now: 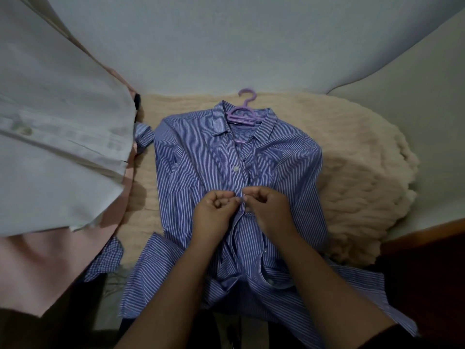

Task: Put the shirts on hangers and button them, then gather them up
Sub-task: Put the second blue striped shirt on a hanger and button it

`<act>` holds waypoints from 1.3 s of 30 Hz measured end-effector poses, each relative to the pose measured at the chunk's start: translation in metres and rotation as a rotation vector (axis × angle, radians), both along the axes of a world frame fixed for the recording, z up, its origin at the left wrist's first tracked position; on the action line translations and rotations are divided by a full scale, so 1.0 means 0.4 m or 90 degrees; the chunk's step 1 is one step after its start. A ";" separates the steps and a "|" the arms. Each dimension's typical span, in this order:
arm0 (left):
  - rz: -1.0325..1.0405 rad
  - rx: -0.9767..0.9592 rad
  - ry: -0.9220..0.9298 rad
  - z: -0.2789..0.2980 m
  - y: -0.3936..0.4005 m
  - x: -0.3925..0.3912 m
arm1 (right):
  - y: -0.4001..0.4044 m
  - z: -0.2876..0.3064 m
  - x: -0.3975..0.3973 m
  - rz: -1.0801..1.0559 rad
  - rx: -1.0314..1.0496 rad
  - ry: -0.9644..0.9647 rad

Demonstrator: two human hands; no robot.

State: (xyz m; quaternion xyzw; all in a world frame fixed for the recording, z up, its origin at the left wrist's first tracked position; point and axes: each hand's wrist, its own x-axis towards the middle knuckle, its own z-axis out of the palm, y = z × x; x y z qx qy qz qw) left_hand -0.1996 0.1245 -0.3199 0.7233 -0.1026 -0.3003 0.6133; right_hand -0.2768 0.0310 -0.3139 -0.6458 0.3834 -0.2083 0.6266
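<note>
Two hands, left hand (pixel 214 210) and right hand (pixel 268 207), pinching one striped shirt (pixel 196 157) on one purple hanger (pixel 242 114); one button (pixel 236 168) above.

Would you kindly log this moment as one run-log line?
step: buttoning | item: striped shirt on purple hanger | left hand, right hand: pinching placket | lower buttons: open
</note>
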 end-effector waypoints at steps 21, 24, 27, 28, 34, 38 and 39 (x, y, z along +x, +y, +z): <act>-0.036 0.116 -0.146 0.023 0.126 -0.126 | 0.089 0.037 -0.171 -0.102 0.087 0.005; 0.003 0.091 -0.126 0.041 0.127 -0.119 | 0.091 0.056 -0.154 -0.109 0.125 -0.003; 0.035 0.039 -0.045 0.059 0.130 -0.112 | 0.084 0.078 -0.124 -0.095 0.082 0.030; 0.042 0.023 -0.020 0.062 0.129 -0.110 | 0.084 0.085 -0.112 -0.090 0.067 0.040; 0.056 -0.028 0.055 0.072 0.116 -0.099 | 0.090 0.088 -0.075 -0.076 0.048 0.057; 0.057 -0.026 0.083 0.068 0.104 -0.096 | 0.092 0.091 -0.076 -0.011 0.082 0.091; 0.059 -0.029 0.092 0.066 0.102 -0.095 | 0.093 0.091 -0.075 -0.005 0.091 0.097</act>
